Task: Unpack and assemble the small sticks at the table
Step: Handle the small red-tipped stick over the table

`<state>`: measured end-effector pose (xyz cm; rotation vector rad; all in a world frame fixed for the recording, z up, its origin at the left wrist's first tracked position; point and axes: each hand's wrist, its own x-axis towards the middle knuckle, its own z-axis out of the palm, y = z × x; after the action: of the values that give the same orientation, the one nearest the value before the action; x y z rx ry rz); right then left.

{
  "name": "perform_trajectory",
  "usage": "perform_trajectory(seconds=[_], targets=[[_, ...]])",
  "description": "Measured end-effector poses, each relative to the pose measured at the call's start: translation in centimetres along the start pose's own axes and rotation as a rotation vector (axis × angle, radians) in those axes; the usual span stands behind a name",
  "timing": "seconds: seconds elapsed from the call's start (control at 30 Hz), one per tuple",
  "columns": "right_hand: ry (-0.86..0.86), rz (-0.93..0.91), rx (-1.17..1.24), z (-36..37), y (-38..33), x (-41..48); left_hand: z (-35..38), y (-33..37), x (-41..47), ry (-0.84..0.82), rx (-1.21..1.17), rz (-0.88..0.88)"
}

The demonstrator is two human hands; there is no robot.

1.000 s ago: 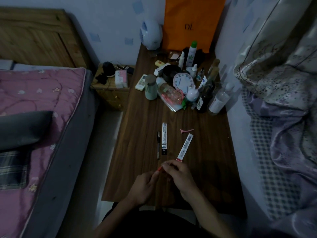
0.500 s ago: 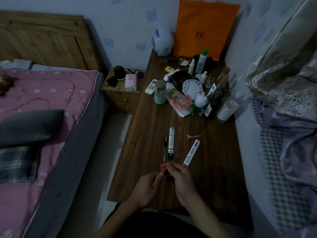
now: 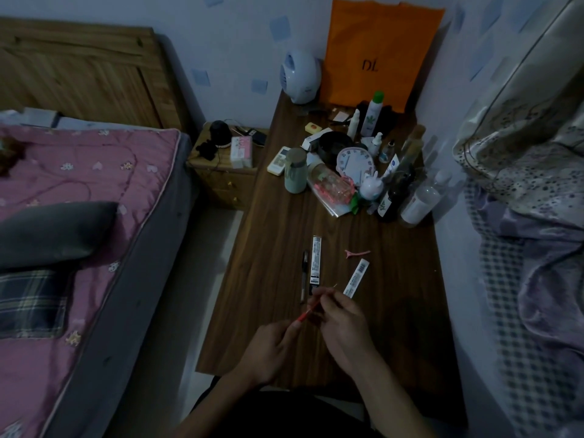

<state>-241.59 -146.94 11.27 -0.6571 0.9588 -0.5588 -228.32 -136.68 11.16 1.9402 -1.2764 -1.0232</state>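
Observation:
Over the near part of the dark wooden table [image 3: 271, 279], both hands hold a thin red stick [image 3: 308, 312] that slants up to the right. My left hand [image 3: 271, 349] pinches its lower red end. My right hand [image 3: 339, 320] grips the upper part, and a fine tip pokes out above the fingers. Just beyond lie a black pen [image 3: 304, 273], a long dark labelled packet [image 3: 316, 262] and a white labelled packet [image 3: 357, 278].
A pink hair clip [image 3: 357, 253] lies right of the packets. Bottles, a clock, a cup and a remote crowd the table's far half, with an orange bag [image 3: 376, 49] against the wall. A bed [image 3: 79, 232] and nightstand stand to the left, bedding to the right.
The camera has tilted up slightly, so everything sits lower in view. My hands have drawn a little apart along the red stick, which now shows more length and its thin tip.

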Motion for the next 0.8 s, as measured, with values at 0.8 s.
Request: perform_trajectory(seconds=[0.8], targets=[[-0.067,-0.025,0.104,0.9,-1.2,-0.1,-0.4,-0.2,-0.3,-0.004,-0.036,-0.018]])
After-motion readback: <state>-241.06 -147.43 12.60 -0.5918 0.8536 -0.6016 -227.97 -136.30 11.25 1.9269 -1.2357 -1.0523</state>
